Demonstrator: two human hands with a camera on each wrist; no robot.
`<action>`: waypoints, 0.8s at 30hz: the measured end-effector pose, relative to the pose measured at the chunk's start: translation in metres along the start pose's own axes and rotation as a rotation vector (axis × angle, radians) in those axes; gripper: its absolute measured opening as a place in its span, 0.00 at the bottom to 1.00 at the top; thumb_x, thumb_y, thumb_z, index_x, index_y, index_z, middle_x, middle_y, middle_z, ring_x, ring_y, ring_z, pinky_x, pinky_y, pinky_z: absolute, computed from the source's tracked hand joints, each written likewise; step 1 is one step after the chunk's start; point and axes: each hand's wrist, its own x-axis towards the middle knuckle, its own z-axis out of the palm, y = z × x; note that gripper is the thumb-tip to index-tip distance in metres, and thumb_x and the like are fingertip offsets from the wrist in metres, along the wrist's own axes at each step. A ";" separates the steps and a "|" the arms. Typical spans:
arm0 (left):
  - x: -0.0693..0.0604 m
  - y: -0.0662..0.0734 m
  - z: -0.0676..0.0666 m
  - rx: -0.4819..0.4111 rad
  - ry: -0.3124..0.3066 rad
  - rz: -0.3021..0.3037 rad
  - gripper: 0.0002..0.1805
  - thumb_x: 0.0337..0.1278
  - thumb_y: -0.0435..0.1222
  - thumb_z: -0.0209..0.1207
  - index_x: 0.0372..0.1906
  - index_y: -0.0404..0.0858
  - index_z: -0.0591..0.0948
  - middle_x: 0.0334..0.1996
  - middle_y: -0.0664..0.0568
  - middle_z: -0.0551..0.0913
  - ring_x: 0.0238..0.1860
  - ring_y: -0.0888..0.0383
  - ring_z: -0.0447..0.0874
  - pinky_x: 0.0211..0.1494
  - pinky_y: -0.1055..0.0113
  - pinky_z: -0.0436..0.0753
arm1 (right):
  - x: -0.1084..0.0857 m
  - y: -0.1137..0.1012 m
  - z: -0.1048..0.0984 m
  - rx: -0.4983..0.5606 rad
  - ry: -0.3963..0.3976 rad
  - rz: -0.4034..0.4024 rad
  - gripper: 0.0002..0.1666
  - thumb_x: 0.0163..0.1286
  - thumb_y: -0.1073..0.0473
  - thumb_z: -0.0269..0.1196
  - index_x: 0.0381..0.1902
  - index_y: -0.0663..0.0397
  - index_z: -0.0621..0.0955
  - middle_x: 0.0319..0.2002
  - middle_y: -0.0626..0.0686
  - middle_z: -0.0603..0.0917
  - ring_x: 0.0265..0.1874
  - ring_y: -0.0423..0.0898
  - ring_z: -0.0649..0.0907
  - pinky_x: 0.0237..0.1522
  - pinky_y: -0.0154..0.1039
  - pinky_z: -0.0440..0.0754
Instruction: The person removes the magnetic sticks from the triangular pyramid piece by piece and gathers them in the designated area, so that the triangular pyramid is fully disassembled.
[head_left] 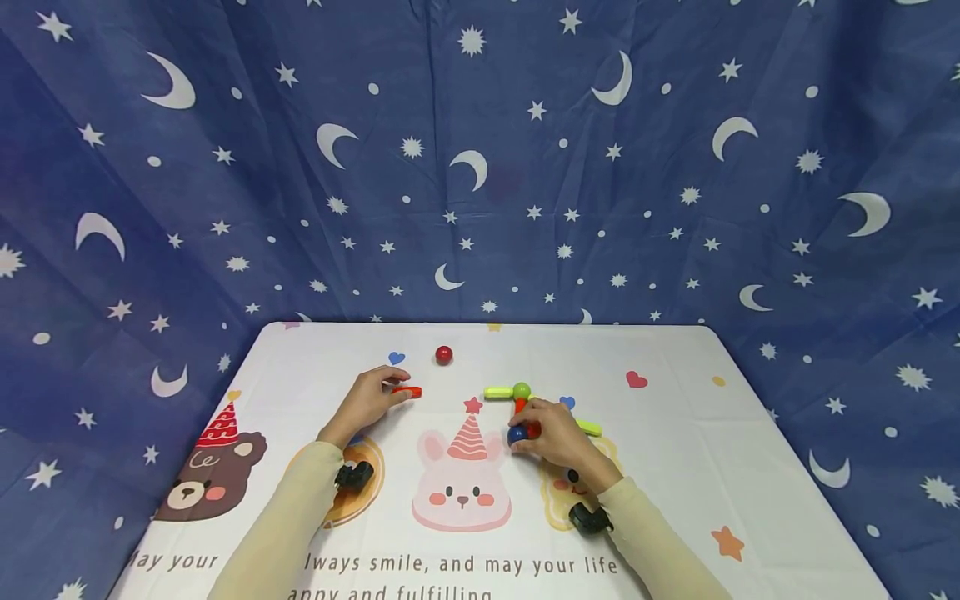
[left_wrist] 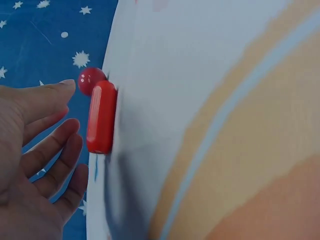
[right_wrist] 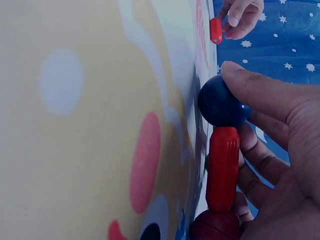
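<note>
1. Blue ball (head_left: 517, 434), one: sitting just right of the printed rabbit (head_left: 461, 492), the right hand (head_left: 551, 431) pinching it between thumb and fingers
2. Ribbed red rod (right_wrist: 223, 170), one: running between the blue ball and a dark red ball (right_wrist: 216, 227), appearing to be touching both; by my judgement, pressing straight along this rod is serving better than levering sideways
3. Green ball (head_left: 522, 390), one: lying beyond the right hand, with a yellow-green rod (head_left: 498, 392) extending leftward; keeping fingers clear is likely sparing this joint
4. Loose red rod (left_wrist: 101, 117), one: lying beside the left hand (head_left: 367, 402), whose thumb and fingers are spreading loosely, gripping nothing; I am unable to tell whether they are touching it
5. Red ball (head_left: 444, 356), one: resting apart, farther back on the tablecloth (head_left: 660, 450)
6. Star-and-moon curtain (head_left: 525, 67): hanging behind everything
</note>
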 end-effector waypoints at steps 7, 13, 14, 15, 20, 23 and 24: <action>-0.002 0.018 0.004 -0.014 0.024 0.065 0.18 0.56 0.39 0.68 0.51 0.38 0.84 0.49 0.46 0.85 0.48 0.47 0.83 0.53 0.52 0.81 | -0.003 0.002 -0.002 0.002 -0.057 0.028 0.19 0.49 0.49 0.78 0.42 0.39 0.87 0.45 0.45 0.83 0.46 0.44 0.79 0.54 0.47 0.76; -0.001 0.032 0.016 -0.068 -0.006 0.105 0.17 0.58 0.39 0.67 0.51 0.38 0.83 0.49 0.48 0.85 0.50 0.48 0.84 0.53 0.54 0.82 | -0.004 0.001 -0.005 0.022 -0.064 0.024 0.19 0.50 0.50 0.78 0.42 0.42 0.88 0.43 0.44 0.83 0.44 0.42 0.79 0.52 0.46 0.75; 0.000 0.034 0.018 -0.073 -0.012 0.106 0.17 0.59 0.39 0.67 0.51 0.38 0.83 0.49 0.49 0.84 0.50 0.47 0.83 0.53 0.55 0.82 | -0.004 0.001 -0.005 0.021 -0.062 0.023 0.19 0.51 0.50 0.78 0.42 0.41 0.88 0.43 0.44 0.83 0.44 0.41 0.78 0.52 0.45 0.75; 0.001 0.035 0.021 -0.081 -0.019 0.107 0.17 0.59 0.39 0.66 0.52 0.38 0.83 0.49 0.48 0.84 0.51 0.47 0.83 0.53 0.54 0.82 | -0.004 0.002 -0.005 0.020 -0.062 0.022 0.19 0.51 0.50 0.78 0.42 0.42 0.87 0.43 0.43 0.83 0.43 0.41 0.78 0.51 0.45 0.76; 0.002 0.042 0.035 -0.086 -0.031 0.096 0.17 0.58 0.39 0.67 0.51 0.39 0.84 0.49 0.49 0.85 0.46 0.51 0.82 0.50 0.58 0.80 | -0.003 0.002 -0.004 0.038 -0.068 0.036 0.18 0.52 0.50 0.77 0.42 0.42 0.87 0.45 0.44 0.84 0.46 0.42 0.79 0.55 0.47 0.79; 0.003 0.046 0.043 -0.087 -0.035 0.084 0.17 0.57 0.39 0.68 0.51 0.40 0.84 0.48 0.52 0.85 0.45 0.54 0.82 0.51 0.59 0.81 | -0.004 0.002 -0.006 0.074 -0.062 0.044 0.18 0.53 0.52 0.76 0.43 0.43 0.87 0.45 0.44 0.84 0.46 0.43 0.80 0.56 0.47 0.80; 0.003 0.048 0.045 -0.089 -0.037 0.083 0.17 0.56 0.39 0.68 0.50 0.40 0.84 0.48 0.53 0.85 0.45 0.54 0.82 0.51 0.58 0.81 | -0.004 0.002 -0.007 0.086 -0.053 0.042 0.18 0.54 0.52 0.76 0.43 0.44 0.86 0.44 0.44 0.84 0.45 0.43 0.80 0.55 0.46 0.81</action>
